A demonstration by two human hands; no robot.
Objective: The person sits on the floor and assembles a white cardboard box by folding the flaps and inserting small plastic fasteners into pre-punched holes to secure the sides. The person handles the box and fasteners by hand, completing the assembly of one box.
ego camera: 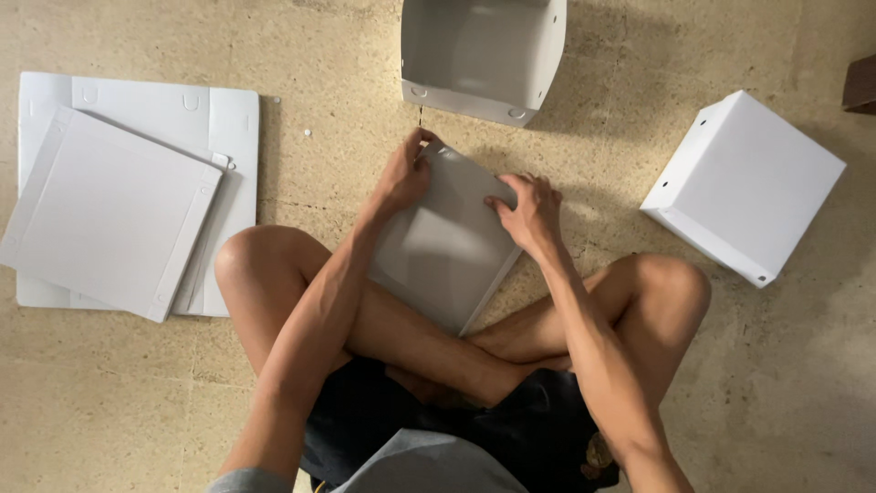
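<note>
Seen from above, a person sits cross-legged on a speckled beige floor (109,402), bare knees spread to either side. Between the knees, resting against the shins, lies a flat white plastic panel with a raised rim (447,246), tilted so one corner points away from the body. The left hand (404,173) grips the panel's far corner, fingers curled closed around the edge. The right hand (529,212) presses on the far right edge, fingers bent and closed over the rim, thumb on the face.

Just beyond the hands stands a partly formed white plastic box shell (484,55), open side facing the camera, with small holes along its near lip. To the right, well apart, sits a finished white plastic cube box (748,183), closed on the sides that show. To the left lies a stack of flat white plastic sheets (119,201), the top one askew.

Judging from the grip, the panel's edge is being bent or folded. That likely goes best with both hands close to the fold line, pressure even, and the panel braced against the legs so it does not slide.
</note>
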